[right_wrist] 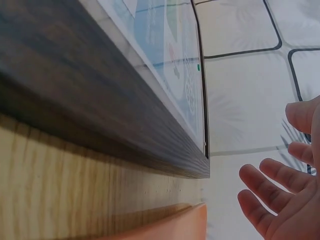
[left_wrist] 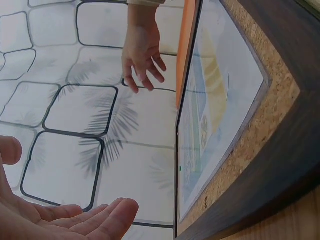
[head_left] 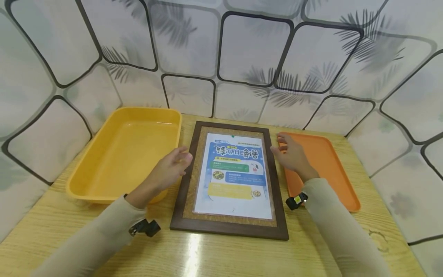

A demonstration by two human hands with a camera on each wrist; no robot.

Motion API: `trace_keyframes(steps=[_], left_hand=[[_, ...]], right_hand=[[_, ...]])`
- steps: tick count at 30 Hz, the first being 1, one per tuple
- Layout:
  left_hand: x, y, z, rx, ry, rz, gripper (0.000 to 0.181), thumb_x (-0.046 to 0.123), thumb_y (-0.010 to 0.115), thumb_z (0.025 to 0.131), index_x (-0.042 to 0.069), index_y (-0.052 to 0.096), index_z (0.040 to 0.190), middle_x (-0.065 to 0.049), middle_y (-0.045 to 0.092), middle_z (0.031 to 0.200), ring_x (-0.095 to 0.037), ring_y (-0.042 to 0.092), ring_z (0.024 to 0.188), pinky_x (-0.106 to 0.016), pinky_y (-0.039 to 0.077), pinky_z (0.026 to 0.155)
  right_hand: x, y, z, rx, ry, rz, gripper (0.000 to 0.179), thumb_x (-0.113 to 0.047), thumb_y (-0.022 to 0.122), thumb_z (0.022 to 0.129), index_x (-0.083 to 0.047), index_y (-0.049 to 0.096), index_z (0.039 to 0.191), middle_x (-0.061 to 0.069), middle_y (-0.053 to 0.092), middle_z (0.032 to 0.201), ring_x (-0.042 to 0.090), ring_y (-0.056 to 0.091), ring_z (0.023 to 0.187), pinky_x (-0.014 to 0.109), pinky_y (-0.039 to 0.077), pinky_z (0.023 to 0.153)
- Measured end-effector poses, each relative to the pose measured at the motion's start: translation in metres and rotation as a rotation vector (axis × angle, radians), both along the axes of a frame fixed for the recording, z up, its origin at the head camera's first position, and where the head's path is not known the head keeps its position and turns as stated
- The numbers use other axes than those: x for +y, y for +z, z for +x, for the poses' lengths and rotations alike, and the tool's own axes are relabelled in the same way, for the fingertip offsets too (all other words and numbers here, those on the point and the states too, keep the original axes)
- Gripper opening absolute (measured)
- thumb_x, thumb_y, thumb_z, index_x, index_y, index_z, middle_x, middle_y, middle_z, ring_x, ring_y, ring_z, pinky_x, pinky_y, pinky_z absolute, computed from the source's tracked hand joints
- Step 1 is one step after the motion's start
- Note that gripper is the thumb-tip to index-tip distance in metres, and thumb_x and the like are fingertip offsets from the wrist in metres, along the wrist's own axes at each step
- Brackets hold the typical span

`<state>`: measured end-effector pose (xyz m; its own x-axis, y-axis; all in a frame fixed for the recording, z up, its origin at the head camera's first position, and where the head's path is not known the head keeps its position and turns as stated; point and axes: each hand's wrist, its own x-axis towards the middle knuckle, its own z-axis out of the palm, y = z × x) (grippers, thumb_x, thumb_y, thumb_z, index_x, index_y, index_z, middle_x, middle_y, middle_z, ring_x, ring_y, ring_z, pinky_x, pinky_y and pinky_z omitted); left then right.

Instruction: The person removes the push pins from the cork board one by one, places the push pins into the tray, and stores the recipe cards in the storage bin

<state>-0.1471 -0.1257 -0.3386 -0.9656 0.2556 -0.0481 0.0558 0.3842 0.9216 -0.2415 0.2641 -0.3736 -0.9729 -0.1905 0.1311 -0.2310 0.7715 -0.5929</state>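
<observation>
A dark-framed cork board (head_left: 178,215) lies flat on the table, with a printed poster (head_left: 235,177) in blue, green and yellow fixed to it by a green pin at the top. Over the gap between the yellow tub and the board's left side hovers my left hand (head_left: 169,169), fingers relaxed and holding nothing. My right hand (head_left: 292,154) is above the board's right side and the orange tray's near-left edge, its fingers loosely spread and empty. Both wrist views show the palms facing inward, with the right hand (left_wrist: 142,52) visible across the board from the left wrist.
A deep yellow tub (head_left: 124,115) stands on the left of the wooden table (head_left: 173,254). On the right lies a shallow orange tray (head_left: 322,165). Patterned wall panels (head_left: 256,50) enclose the back and sides. Each wrist wears a black strapped device (head_left: 295,201).
</observation>
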Motion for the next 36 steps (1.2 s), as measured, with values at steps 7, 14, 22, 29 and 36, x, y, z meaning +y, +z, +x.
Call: trace_keyframes(steps=[7, 14, 22, 29, 36], left_hand=[[0.009, -0.004, 0.0, -0.04, -0.003, 0.014, 0.059, 0.039, 0.039, 0.105, 0.003, 0.028, 0.15, -0.026, 0.041, 0.144, -0.041, 0.048, 0.125, -0.049, 0.045, 0.096], [0.013, -0.007, 0.001, -0.088, -0.03, 0.051, 0.062, 0.042, 0.028, 0.106, 0.0, 0.024, 0.151, -0.026, 0.032, 0.15, -0.044, 0.041, 0.13, -0.05, 0.043, 0.099], [0.019, -0.012, 0.001, -0.134, -0.038, 0.066, 0.063, 0.043, 0.025, 0.106, -0.003, 0.025, 0.149, -0.028, 0.033, 0.147, -0.046, 0.042, 0.128, -0.052, 0.042, 0.099], [0.026, -0.02, 0.001, -0.174, -0.019, 0.093, 0.064, 0.045, 0.026, 0.105, -0.003, 0.026, 0.148, -0.026, 0.036, 0.146, -0.044, 0.044, 0.127, -0.053, 0.04, 0.1], [0.031, -0.021, 0.004, -0.192, 0.006, 0.089, 0.065, 0.046, 0.026, 0.105, -0.004, 0.029, 0.147, -0.026, 0.039, 0.145, -0.045, 0.046, 0.125, -0.053, 0.042, 0.097]], right_hand=[[-0.008, -0.003, -0.01, -0.022, -0.026, 0.002, 0.055, -0.032, 0.054, 0.099, -0.007, 0.038, 0.145, 0.024, 0.051, 0.136, 0.041, 0.057, 0.112, 0.054, 0.048, 0.089], [-0.016, -0.006, -0.018, -0.041, -0.057, 0.004, 0.054, -0.041, 0.047, 0.1, -0.006, 0.043, 0.142, 0.022, 0.052, 0.136, 0.041, 0.055, 0.114, 0.054, 0.047, 0.09], [-0.029, -0.002, -0.024, -0.067, -0.064, 0.009, 0.045, -0.039, 0.047, 0.1, -0.004, 0.053, 0.129, 0.018, 0.055, 0.132, 0.038, 0.055, 0.114, 0.052, 0.044, 0.094], [-0.037, -0.005, -0.032, -0.13, -0.078, 0.024, 0.048, -0.046, 0.046, 0.1, -0.009, 0.054, 0.129, 0.014, 0.055, 0.132, 0.035, 0.048, 0.121, 0.054, 0.039, 0.1], [-0.044, -0.008, -0.042, -0.095, -0.041, 0.035, 0.042, -0.038, 0.052, 0.098, -0.006, 0.057, 0.124, 0.016, 0.06, 0.123, 0.034, 0.053, 0.112, 0.052, 0.043, 0.094]])
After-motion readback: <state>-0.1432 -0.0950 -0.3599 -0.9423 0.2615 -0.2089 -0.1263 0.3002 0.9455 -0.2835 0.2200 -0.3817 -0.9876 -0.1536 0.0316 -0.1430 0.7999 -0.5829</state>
